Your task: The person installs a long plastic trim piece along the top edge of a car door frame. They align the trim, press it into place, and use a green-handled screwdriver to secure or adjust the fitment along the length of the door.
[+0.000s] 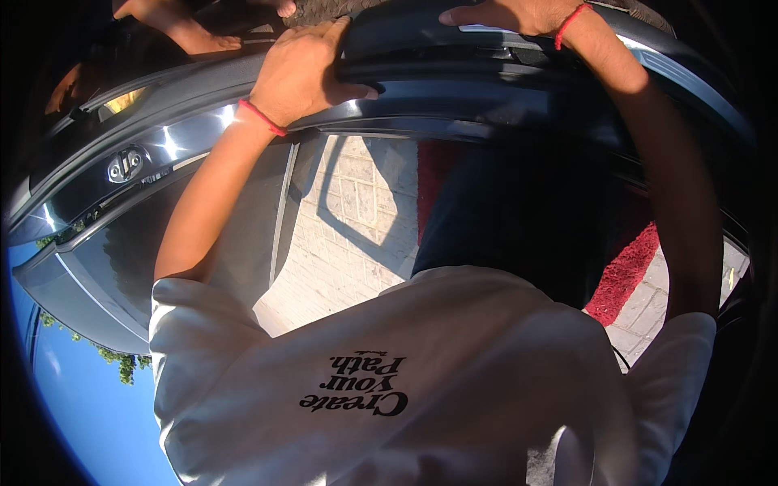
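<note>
My left hand [301, 69] lies over the black trim along the edge of a dark car body [502, 93], fingers stretched forward and thumb spread to the right. My right hand [523, 11] rests farther right on the same edge, thumb pointing left; its other fingers are mostly cut off by the top of the picture. Nothing shows held in either hand. Each wrist wears a red cord [261, 118]. Sunlight glints off the dark painted metal left of my left hand, where a metal latch fitting [127, 164] is set.
A car panel with dark glass [203, 219] spreads below my left forearm. Pale paving [352, 194] and a red mat [626, 271] lie under my body. At the top left is another person's bare limb [198, 36], a hand or foot.
</note>
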`<state>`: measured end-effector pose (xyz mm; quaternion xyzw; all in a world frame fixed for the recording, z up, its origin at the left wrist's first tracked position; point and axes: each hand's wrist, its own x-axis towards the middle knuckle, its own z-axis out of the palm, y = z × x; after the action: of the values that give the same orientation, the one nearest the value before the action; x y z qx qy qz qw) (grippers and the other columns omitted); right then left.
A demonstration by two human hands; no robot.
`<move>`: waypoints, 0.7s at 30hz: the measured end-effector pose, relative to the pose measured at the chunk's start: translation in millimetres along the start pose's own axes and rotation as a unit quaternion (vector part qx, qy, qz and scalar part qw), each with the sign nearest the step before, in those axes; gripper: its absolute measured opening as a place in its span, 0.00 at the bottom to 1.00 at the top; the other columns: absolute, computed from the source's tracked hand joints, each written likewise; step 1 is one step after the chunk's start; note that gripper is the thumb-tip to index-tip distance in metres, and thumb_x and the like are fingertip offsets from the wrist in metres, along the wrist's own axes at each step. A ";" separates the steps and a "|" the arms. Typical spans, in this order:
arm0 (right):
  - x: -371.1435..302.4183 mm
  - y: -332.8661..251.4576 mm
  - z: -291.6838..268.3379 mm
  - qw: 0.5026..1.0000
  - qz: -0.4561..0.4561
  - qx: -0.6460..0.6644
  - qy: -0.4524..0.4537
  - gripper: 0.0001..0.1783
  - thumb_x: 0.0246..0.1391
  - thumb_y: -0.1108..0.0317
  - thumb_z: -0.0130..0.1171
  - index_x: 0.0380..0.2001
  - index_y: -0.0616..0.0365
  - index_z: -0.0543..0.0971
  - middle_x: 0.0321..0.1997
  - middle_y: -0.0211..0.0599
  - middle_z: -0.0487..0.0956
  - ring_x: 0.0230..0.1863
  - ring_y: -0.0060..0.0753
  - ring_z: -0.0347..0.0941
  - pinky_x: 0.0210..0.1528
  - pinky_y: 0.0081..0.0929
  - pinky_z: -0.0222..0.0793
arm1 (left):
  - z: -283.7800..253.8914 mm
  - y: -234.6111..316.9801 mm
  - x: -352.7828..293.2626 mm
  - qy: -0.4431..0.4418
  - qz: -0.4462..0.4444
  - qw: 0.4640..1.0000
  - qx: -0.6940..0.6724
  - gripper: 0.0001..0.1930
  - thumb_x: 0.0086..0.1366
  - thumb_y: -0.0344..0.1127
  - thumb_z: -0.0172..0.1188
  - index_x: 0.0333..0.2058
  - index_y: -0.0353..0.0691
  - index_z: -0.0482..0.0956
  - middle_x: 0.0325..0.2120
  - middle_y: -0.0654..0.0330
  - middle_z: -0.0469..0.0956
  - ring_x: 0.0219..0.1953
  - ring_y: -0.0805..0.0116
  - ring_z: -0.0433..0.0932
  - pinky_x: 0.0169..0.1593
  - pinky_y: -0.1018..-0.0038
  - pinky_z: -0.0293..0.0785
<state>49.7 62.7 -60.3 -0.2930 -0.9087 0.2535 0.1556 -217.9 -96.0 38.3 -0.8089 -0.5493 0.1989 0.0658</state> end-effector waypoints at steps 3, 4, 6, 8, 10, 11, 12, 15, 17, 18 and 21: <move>9.2 7.3 6.0 0.998 0.037 0.008 -0.051 0.41 0.49 0.25 0.61 0.40 0.57 0.88 0.42 0.53 0.87 0.46 0.59 0.84 0.51 0.47 0.79 | 6.4 34.8 46.1 0.008 -0.011 0.980 -0.197 0.41 0.58 0.60 0.74 0.59 0.32 0.76 0.48 0.41 0.83 0.50 0.46 0.84 0.56 0.62 0.79; 11.1 7.3 3.8 0.995 0.057 0.028 -0.075 0.40 0.51 0.27 0.61 0.43 0.56 0.88 0.45 0.55 0.86 0.49 0.59 0.83 0.54 0.47 0.78 | 16.4 34.8 57.8 0.003 0.007 0.963 -0.269 0.39 0.62 0.60 0.71 0.57 0.31 0.77 0.48 0.40 0.83 0.49 0.47 0.84 0.54 0.63 0.80; 13.3 11.7 -13.8 0.987 0.062 0.038 -0.143 0.35 0.53 0.34 0.61 0.50 0.52 0.87 0.49 0.56 0.85 0.52 0.59 0.83 0.57 0.46 0.77 | 30.9 35.2 70.5 0.102 0.027 0.968 -0.228 0.37 0.65 0.69 0.62 0.51 0.36 0.83 0.38 0.44 0.85 0.39 0.46 0.86 0.48 0.62 0.82; 5.5 21.1 -27.9 0.982 0.062 0.025 -0.175 0.34 0.54 0.38 0.61 0.54 0.50 0.86 0.51 0.56 0.85 0.53 0.57 0.83 0.59 0.45 0.77 | 48.1 32.1 75.3 0.119 0.025 0.971 -0.206 0.33 0.69 0.66 0.60 0.51 0.37 0.82 0.40 0.46 0.85 0.42 0.48 0.85 0.50 0.62 0.80; -10.9 23.3 -52.3 0.983 0.047 -0.021 -0.178 0.34 0.47 0.44 0.67 0.52 0.56 0.86 0.44 0.59 0.85 0.47 0.56 0.85 0.52 0.44 0.80 | 55.9 24.3 78.3 0.067 0.017 0.982 -0.174 0.31 0.74 0.61 0.56 0.57 0.37 0.79 0.48 0.46 0.83 0.50 0.49 0.83 0.56 0.62 0.76; -19.6 32.5 -47.8 0.987 0.011 -0.021 -0.157 0.38 0.47 0.41 0.69 0.54 0.59 0.84 0.44 0.58 0.86 0.46 0.55 0.85 0.52 0.43 0.81 | 58.7 16.8 87.6 0.066 0.004 0.970 -0.232 0.29 0.75 0.60 0.54 0.54 0.38 0.81 0.46 0.47 0.83 0.48 0.50 0.83 0.54 0.62 0.77; -30.5 45.7 -32.9 0.990 -0.026 -0.021 -0.135 0.42 0.47 0.38 0.72 0.56 0.61 0.82 0.45 0.57 0.86 0.45 0.54 0.86 0.52 0.42 0.82 | 61.6 9.6 98.8 0.064 -0.008 0.955 -0.289 0.28 0.76 0.60 0.52 0.52 0.38 0.82 0.43 0.47 0.84 0.46 0.50 0.83 0.52 0.62 0.78; -48.2 49.2 -26.1 0.991 -0.038 -0.103 -0.080 0.48 0.39 0.40 0.80 0.59 0.63 0.80 0.42 0.55 0.87 0.44 0.56 0.86 0.53 0.44 0.81 | 49.0 37.2 135.0 0.023 -0.038 0.939 -0.341 0.29 0.74 0.56 0.49 0.41 0.31 0.83 0.40 0.40 0.83 0.49 0.40 0.80 0.54 0.51 0.73; -52.9 50.5 -27.5 0.994 -0.067 -0.075 -0.034 0.51 0.34 0.41 0.82 0.59 0.61 0.80 0.41 0.54 0.87 0.44 0.56 0.86 0.52 0.46 0.81 | 15.4 50.8 137.1 -0.070 -0.078 0.939 -0.326 0.33 0.79 0.56 0.38 0.47 0.31 0.83 0.49 0.38 0.82 0.56 0.39 0.77 0.60 0.52 0.70; -52.7 51.6 -30.7 0.994 -0.082 -0.064 -0.031 0.49 0.32 0.47 0.83 0.57 0.65 0.81 0.36 0.56 0.86 0.39 0.53 0.87 0.48 0.42 0.83 | 34.3 47.3 141.3 -0.011 -0.063 0.943 -0.327 0.30 0.80 0.53 0.39 0.54 0.31 0.81 0.58 0.39 0.78 0.61 0.42 0.75 0.64 0.57 0.69; -38.1 6.6 -79.1 0.985 -0.051 -0.115 -0.122 0.32 0.38 0.47 0.71 0.42 0.62 0.87 0.34 0.60 0.84 0.38 0.58 0.85 0.43 0.45 0.80 | 60.3 19.3 147.8 0.021 0.040 0.901 -0.432 0.27 0.81 0.48 0.41 0.58 0.32 0.79 0.62 0.44 0.76 0.66 0.46 0.72 0.70 0.61 0.65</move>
<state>116.5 73.3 -4.0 -0.2295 -0.9576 0.1728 0.0217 -178.1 25.0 -59.9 -0.7834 -0.5466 -0.0726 -0.2868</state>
